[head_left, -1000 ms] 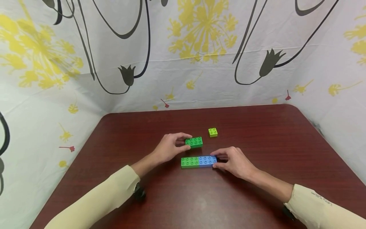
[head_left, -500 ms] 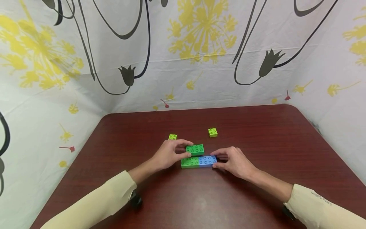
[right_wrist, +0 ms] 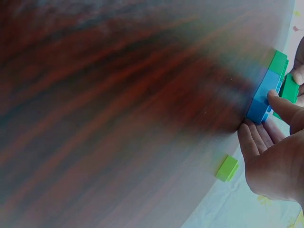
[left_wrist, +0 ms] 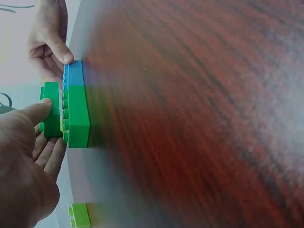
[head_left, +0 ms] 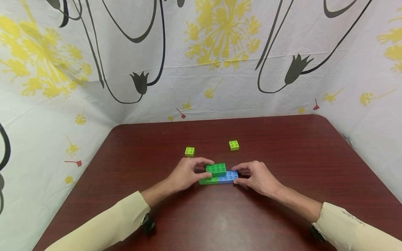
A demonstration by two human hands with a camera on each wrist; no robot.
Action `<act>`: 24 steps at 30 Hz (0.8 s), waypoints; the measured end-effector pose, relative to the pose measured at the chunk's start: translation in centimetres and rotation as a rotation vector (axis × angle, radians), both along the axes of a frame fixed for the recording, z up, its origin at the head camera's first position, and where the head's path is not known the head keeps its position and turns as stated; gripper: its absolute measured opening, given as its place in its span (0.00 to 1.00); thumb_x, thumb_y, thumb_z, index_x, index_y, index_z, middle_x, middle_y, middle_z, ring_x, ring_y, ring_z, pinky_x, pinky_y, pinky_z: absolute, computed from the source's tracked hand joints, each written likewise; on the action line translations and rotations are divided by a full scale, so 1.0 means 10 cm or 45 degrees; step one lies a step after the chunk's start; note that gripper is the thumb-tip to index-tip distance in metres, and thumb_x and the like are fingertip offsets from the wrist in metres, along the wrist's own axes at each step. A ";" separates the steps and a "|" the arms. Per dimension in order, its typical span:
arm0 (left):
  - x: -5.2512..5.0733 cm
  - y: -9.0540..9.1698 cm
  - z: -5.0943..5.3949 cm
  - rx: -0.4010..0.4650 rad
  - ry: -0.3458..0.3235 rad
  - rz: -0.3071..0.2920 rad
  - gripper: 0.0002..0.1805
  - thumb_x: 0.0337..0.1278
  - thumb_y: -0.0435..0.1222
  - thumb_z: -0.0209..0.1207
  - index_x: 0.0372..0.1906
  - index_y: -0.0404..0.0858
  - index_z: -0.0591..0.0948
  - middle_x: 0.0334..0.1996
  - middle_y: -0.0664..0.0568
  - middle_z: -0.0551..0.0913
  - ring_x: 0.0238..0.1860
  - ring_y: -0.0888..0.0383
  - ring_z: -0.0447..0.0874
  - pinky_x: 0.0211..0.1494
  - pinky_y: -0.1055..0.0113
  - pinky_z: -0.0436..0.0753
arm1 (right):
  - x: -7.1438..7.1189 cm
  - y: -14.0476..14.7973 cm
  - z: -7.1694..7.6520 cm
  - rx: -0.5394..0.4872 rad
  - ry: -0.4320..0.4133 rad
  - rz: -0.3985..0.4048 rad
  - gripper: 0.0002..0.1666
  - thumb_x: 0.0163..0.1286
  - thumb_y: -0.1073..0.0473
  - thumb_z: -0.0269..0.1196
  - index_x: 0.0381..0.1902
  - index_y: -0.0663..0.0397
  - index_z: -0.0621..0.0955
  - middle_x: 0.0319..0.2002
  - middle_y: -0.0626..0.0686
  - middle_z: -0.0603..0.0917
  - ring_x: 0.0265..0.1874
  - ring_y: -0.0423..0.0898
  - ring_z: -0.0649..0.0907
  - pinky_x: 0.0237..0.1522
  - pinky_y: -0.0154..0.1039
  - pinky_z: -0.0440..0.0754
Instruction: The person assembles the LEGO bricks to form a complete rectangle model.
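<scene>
My left hand (head_left: 186, 174) pinches a darker green brick (head_left: 216, 169) between thumb and fingers. In the left wrist view that green brick (left_wrist: 52, 109) hangs just above the studs of a lighter green brick (left_wrist: 79, 116), with a narrow gap between them. On the table, the lighter green brick (head_left: 208, 181) stands end to end with a blue brick (head_left: 228, 176). My right hand (head_left: 260, 178) grips the blue brick's right end, thumb on the near side and fingers on the far side; the right wrist view shows this hand (right_wrist: 278, 161) at the blue brick (right_wrist: 264, 97).
Two small lime bricks lie farther back on the dark red table (head_left: 267, 136): one lime brick (head_left: 190, 151) beyond my left hand, another lime brick (head_left: 233, 145) behind the blue brick. A patterned white cloth (head_left: 220, 94) hangs behind and beside the table.
My left hand has brought the darker green brick nearer and slightly right, from behind the row to over it. The left lime brick has come into sight. My right hand has stayed still.
</scene>
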State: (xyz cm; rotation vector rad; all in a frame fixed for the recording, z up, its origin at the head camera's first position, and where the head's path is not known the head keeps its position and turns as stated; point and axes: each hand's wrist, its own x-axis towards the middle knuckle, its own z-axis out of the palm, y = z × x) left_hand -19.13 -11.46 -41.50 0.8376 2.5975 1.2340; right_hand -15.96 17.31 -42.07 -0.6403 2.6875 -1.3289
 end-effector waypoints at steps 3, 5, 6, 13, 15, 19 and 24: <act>0.02 0.01 -0.01 -0.009 0.002 0.000 0.22 0.64 0.39 0.75 0.62 0.46 0.87 0.57 0.58 0.89 0.52 0.65 0.89 0.57 0.67 0.86 | 0.00 0.00 0.00 0.001 -0.001 -0.004 0.22 0.63 0.66 0.78 0.55 0.66 0.88 0.50 0.60 0.90 0.50 0.54 0.91 0.50 0.47 0.89; 0.04 0.02 -0.01 -0.011 -0.001 -0.001 0.22 0.64 0.39 0.75 0.62 0.45 0.87 0.57 0.57 0.89 0.52 0.66 0.89 0.57 0.67 0.85 | 0.00 0.00 0.00 0.003 -0.003 -0.004 0.22 0.64 0.66 0.78 0.55 0.66 0.88 0.51 0.60 0.90 0.50 0.54 0.91 0.50 0.47 0.89; 0.04 0.03 -0.01 -0.013 -0.003 0.001 0.22 0.63 0.39 0.75 0.62 0.46 0.87 0.57 0.57 0.89 0.52 0.66 0.89 0.57 0.66 0.85 | 0.01 0.00 0.00 0.005 -0.004 -0.003 0.22 0.64 0.66 0.78 0.55 0.66 0.88 0.51 0.60 0.90 0.50 0.54 0.91 0.50 0.47 0.89; 0.08 0.03 -0.01 -0.019 0.015 -0.002 0.21 0.63 0.39 0.75 0.61 0.47 0.88 0.56 0.58 0.89 0.51 0.67 0.87 0.58 0.65 0.85 | 0.01 0.00 0.01 0.010 -0.007 -0.002 0.22 0.64 0.66 0.78 0.55 0.65 0.88 0.51 0.60 0.90 0.50 0.54 0.91 0.50 0.48 0.89; 0.08 0.03 -0.01 -0.027 0.021 0.000 0.22 0.63 0.40 0.75 0.61 0.47 0.88 0.56 0.58 0.89 0.50 0.67 0.87 0.58 0.65 0.85 | 0.01 -0.01 0.01 0.010 -0.006 -0.002 0.22 0.64 0.66 0.78 0.55 0.65 0.88 0.51 0.60 0.90 0.50 0.54 0.91 0.50 0.48 0.89; 0.09 0.03 -0.01 -0.041 0.030 -0.001 0.22 0.64 0.40 0.75 0.61 0.47 0.88 0.56 0.58 0.89 0.51 0.67 0.87 0.58 0.65 0.85 | 0.01 -0.01 0.00 0.011 0.001 -0.004 0.22 0.64 0.66 0.78 0.55 0.66 0.88 0.51 0.60 0.90 0.50 0.54 0.91 0.50 0.47 0.89; 0.10 0.03 -0.01 -0.055 0.030 0.001 0.22 0.64 0.41 0.75 0.62 0.47 0.88 0.56 0.59 0.88 0.50 0.64 0.87 0.57 0.64 0.85 | 0.01 -0.01 0.00 0.010 0.011 -0.003 0.22 0.63 0.66 0.78 0.54 0.66 0.88 0.50 0.60 0.90 0.50 0.54 0.91 0.49 0.47 0.89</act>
